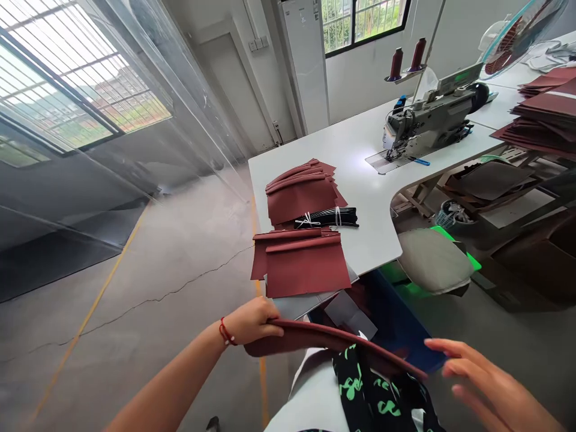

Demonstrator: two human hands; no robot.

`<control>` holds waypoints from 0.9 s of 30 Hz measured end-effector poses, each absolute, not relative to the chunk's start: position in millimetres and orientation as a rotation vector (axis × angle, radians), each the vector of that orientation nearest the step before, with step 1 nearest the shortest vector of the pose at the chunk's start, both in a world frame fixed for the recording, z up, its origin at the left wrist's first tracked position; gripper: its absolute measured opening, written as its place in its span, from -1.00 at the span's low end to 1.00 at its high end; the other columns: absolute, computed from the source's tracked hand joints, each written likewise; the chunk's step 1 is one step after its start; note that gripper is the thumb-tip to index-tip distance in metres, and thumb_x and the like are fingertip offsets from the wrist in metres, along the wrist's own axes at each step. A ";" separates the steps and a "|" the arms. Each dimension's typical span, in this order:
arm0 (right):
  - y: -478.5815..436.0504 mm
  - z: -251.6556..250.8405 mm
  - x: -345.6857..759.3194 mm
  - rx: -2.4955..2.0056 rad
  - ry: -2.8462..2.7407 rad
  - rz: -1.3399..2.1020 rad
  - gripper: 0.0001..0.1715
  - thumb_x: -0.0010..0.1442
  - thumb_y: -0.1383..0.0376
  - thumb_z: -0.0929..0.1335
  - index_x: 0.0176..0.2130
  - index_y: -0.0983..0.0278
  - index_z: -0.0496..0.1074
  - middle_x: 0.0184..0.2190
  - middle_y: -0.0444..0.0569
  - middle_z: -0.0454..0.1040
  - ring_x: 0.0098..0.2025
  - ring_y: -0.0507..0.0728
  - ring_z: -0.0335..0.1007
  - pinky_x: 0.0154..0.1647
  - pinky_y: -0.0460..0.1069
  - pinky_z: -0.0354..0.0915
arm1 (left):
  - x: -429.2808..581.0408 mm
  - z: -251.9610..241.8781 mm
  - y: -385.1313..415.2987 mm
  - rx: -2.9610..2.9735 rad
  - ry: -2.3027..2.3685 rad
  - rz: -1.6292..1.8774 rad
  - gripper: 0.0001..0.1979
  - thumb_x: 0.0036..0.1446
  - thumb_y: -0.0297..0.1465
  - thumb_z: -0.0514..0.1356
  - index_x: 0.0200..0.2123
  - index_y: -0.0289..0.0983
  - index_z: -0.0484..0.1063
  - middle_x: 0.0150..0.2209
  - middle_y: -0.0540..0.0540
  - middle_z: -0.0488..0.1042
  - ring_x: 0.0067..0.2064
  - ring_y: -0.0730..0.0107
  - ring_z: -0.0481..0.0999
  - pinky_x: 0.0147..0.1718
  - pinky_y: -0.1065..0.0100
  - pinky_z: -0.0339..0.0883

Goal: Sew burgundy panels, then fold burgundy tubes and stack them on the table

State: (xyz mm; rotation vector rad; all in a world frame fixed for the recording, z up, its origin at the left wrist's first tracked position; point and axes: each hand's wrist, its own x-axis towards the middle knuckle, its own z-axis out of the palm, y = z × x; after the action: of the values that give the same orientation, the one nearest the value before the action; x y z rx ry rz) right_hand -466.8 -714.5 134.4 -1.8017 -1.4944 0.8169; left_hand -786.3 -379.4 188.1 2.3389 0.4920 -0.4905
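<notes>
My left hand [252, 321] is shut on one end of a maroon leather-like panel [315, 339] with a folded edge. The panel's far end reaches toward my right hand [477, 372], whose fingers are spread apart just beyond it and hold nothing. Directly ahead on the white table [369, 198] lie two stacks of similar maroon folded panels [301, 264] [301, 195]. Between them sits a bundle of black strips [333, 217] bound with white ties. A dark blue sheet [396, 318] lies below the table edge, close to my hands.
An industrial sewing machine [427, 120] stands on the table, with thread spools [406, 57] behind it. More maroon stacks [544, 114] lie at the right. A beige stool [434, 261] stands nearby. A clear plastic curtain [135, 120] hangs left above a concrete floor.
</notes>
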 end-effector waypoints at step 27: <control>-677.5 138.5 -480.8 -1.117 -0.257 1.335 -0.57 0.03 -0.05 0.43 -0.50 0.23 0.36 -0.60 -0.15 0.24 -0.57 -0.01 0.06 -0.55 -0.10 0.05 | -807.1 166.8 -368.2 1.438 0.626 -0.025 -0.40 -0.23 0.16 0.27 -0.66 -0.27 0.20 -0.69 0.06 0.11 -0.59 0.49 0.10 -0.58 0.38 -0.01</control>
State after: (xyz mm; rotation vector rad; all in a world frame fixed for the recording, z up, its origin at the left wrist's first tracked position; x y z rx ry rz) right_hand -480.8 -677.5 138.5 -1.1174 -0.2569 1.3349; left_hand -807.1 -368.2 166.8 1.4378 0.6264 -0.0246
